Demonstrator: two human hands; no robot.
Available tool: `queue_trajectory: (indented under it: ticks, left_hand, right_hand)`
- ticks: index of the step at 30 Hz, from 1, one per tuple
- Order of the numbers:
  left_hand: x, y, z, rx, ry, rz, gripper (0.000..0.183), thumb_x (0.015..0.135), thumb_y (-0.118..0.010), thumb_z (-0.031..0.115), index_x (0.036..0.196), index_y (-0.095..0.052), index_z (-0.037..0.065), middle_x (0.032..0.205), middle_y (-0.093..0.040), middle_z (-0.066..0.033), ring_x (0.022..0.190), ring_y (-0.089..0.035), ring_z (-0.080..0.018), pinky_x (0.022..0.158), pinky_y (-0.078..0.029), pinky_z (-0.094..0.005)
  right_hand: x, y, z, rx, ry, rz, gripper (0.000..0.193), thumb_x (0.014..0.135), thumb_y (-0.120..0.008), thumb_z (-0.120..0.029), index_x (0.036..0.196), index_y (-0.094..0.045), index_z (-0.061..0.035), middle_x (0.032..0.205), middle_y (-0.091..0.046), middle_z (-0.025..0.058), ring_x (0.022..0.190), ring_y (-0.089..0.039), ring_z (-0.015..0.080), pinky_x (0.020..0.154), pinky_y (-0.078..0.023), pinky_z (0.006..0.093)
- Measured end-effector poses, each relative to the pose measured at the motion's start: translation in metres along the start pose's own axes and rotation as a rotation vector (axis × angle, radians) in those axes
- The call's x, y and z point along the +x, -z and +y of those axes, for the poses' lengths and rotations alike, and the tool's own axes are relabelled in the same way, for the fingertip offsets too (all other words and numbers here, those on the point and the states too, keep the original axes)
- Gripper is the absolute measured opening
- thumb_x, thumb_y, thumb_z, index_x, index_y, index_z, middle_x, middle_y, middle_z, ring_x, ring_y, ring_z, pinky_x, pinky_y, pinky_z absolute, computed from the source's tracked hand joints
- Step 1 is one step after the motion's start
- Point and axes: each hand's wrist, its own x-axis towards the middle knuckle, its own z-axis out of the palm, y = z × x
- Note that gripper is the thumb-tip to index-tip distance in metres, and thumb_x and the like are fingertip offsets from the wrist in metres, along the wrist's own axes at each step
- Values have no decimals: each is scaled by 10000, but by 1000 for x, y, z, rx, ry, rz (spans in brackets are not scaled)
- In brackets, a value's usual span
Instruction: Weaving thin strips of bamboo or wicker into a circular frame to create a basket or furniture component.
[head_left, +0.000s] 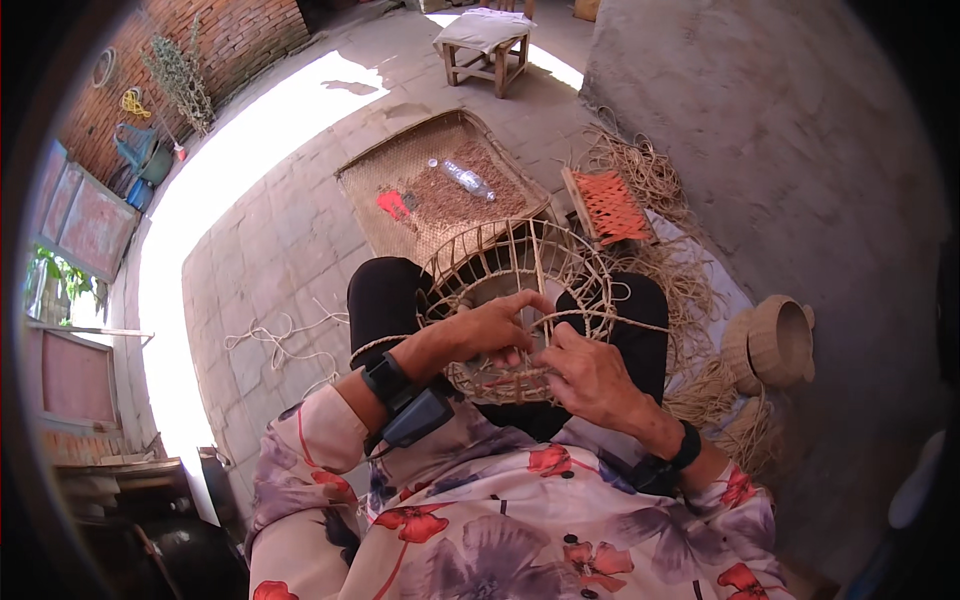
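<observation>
An open basket frame of thin ribs and twisted cord (pixel 478 238) rests on my lap between my dark-trousered knees. My left hand (pixel 490 326) reaches across its near side, index finger stretched to an upright rib and the other fingers curled at the cord. On the right, my right hand (pixel 592 374) pinches the cord close to the same rib, thumb and forefinger together. A length of tan cord (pixel 638 322) passes from the hands over my right knee. Part of the frame's near rim is hidden under both hands.
Ahead lies a woven tray (pixel 375 180) with brown loose material, a plastic bottle (pixel 467 180) and a red item (pixel 393 205). To the right are an orange-strung wooden frame (pixel 610 208), heaped cord (pixel 640 165) and woven baskets (pixel 775 342). A stool (pixel 485 35) stands farther off.
</observation>
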Motion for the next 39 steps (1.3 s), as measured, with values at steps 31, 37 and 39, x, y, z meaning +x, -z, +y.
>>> queue_trajectory:
  ticks: [31, 37, 39]
  left_hand:
    - [-66, -2, -48, -346, -233, 293, 162, 989, -497, 105, 1066, -618, 30, 772, -583, 14, 583, -521, -36, 489, -418, -184]
    - [-66, -1, -45, -336, -204, 294, 145, 969, -501, 98, 1038, -610, 30, 747, -573, 10, 576, -522, -44, 482, -421, -192]
    - [-66, -1, -44, -331, -188, 301, 141, 966, -503, 97, 1032, -608, 30, 742, -572, 9, 576, -522, -47, 482, -422, -194]
  right_hand:
    - [50, -11, 3, 160, 155, -16, 121, 813, -721, -65, 877, -623, -34, 788, -563, 112, 727, -601, 297, 639, -469, 398]
    - [52, -5, 3, 213, 79, 7, 106, 824, -708, -53, 844, -610, -20, 758, -561, 109, 690, -585, 280, 614, -444, 374]
    - [43, 0, 1, 207, 24, 27, 103, 822, -704, -51, 827, -607, -16, 742, -560, 107, 672, -582, 270, 604, -439, 366]
